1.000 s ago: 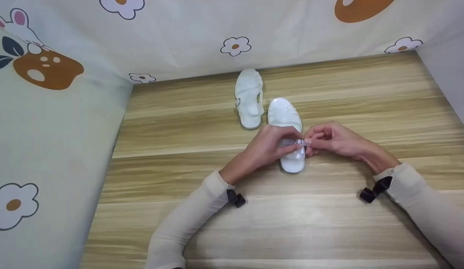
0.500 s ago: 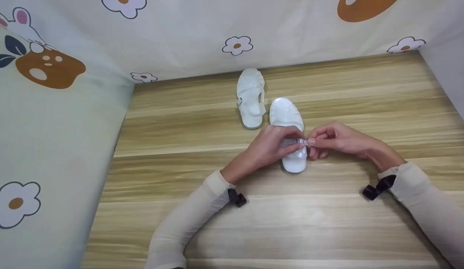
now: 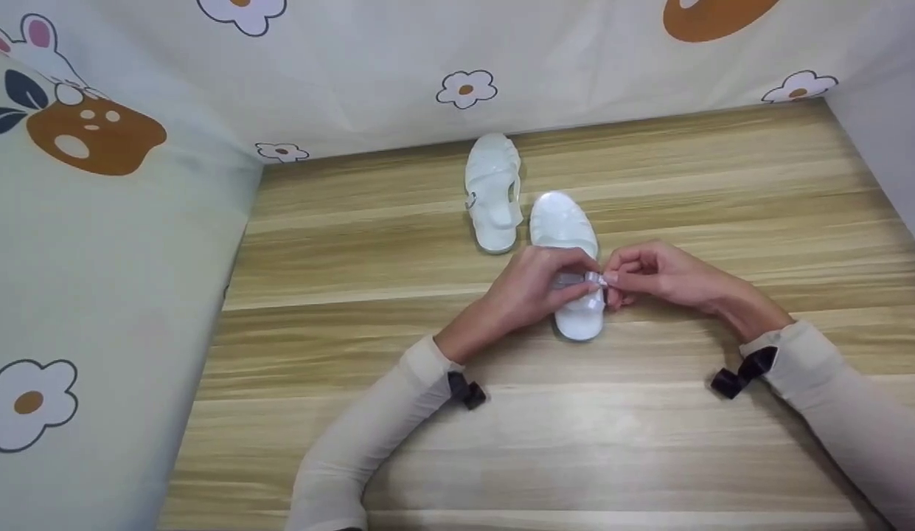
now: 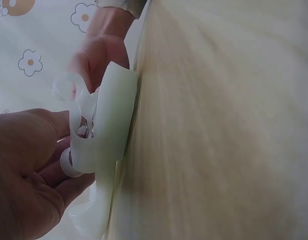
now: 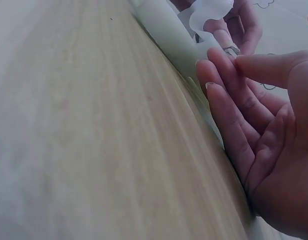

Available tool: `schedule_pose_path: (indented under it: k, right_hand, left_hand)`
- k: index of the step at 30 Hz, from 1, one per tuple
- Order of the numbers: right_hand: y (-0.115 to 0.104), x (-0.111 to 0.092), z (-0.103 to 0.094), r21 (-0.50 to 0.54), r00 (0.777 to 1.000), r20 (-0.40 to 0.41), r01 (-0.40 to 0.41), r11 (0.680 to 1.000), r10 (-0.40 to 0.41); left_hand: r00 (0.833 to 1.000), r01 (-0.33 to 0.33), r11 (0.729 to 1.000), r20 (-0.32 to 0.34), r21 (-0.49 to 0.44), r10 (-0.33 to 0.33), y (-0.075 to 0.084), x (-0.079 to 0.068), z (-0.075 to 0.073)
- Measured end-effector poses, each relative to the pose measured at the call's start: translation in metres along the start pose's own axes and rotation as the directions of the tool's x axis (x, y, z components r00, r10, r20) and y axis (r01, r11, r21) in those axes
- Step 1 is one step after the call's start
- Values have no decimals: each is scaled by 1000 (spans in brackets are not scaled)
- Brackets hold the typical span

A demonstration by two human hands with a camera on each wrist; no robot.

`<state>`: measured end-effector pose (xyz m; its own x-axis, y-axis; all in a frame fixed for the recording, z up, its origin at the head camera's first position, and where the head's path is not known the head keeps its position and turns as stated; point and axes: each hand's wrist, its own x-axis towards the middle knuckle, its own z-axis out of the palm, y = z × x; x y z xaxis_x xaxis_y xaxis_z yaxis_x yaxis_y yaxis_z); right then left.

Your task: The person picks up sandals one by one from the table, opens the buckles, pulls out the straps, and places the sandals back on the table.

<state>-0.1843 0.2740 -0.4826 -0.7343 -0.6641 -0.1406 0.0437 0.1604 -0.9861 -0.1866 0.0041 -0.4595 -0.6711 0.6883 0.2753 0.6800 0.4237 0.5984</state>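
Note:
A white jelly sandal (image 3: 562, 217) lies sole down on the wood-patterned surface, toe pointing away. My left hand (image 3: 527, 287) reaches over it from the left, holding its ankle strap near a small shiny buckle (image 3: 594, 278) between thumb and fingers. From the right, my right hand (image 3: 663, 276) pinches the strap end at the buckle with thumb and forefinger. In the left wrist view, the sandal's pale heel (image 4: 116, 110) stands between both hands, with a loop of strap (image 4: 80, 120) raised. The right wrist view shows the buckle (image 5: 231, 50) at the right fingertips; the strap end is mostly hidden.
A matching white sandal (image 3: 492, 173) lies farther back, just left of the held one, close to the cloth backdrop (image 3: 383, 88). Patterned cloth also stands along the left side (image 3: 133, 258). A pale wall (image 3: 885, 133) borders the right. Dark wrist mounts (image 3: 743, 372) hang by the sleeves.
My right hand drew slightly right, away from the buckle, then came back toward it. My left hand keeps its hold, and both sandals stay in place.

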Motion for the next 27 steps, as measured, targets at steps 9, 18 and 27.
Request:
schedule_pose_path:
  k: [9,18,27]
  right_hand:
    - [-1,0,3,14,999,-26,-20,1000,21]
    - [-3,-1,2,21,1000,14,-15,1000,15]
    - [0,1,5,-15,1000,4,18,1000,-18]
  left_hand:
    - [1000,19,1000,7,-4,-19,1,0,0]
    - [1000,29,999,8,41,-30,3,1,1]
    - [999,44,999,6,22,-44,3,1,2]
